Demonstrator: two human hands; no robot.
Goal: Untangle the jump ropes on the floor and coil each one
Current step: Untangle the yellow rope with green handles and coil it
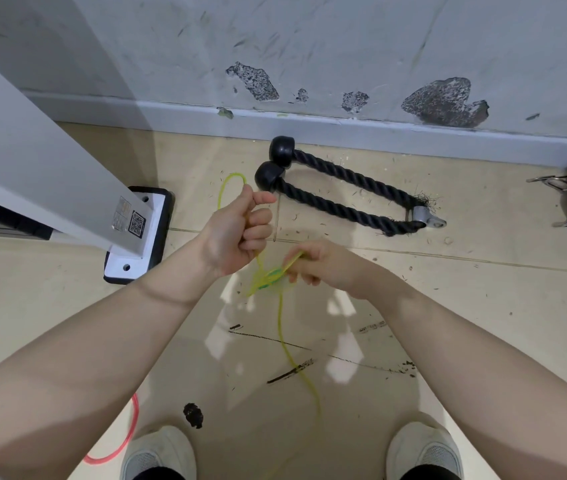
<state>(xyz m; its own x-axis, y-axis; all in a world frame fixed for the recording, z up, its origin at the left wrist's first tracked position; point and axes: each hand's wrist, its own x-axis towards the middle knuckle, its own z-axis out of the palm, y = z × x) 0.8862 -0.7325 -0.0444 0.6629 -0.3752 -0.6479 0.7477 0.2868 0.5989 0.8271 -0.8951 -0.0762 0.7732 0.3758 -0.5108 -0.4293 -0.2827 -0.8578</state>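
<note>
Coiling looks barely begun: the left hand (237, 233) grips the yellow rope (280, 317) with one loop above its fist, the right hand (313, 263) pinches loops just beside it, the rest trails floorward. A red rope (129, 434) lies uncoiled on the floor.

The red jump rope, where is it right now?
In the head view, the red jump rope lies on the floor at lower left, beside the left shoe, untouched.

Gym: triceps rope (344, 188), machine frame foot (140, 233), scuffed wall (309, 46).
</note>
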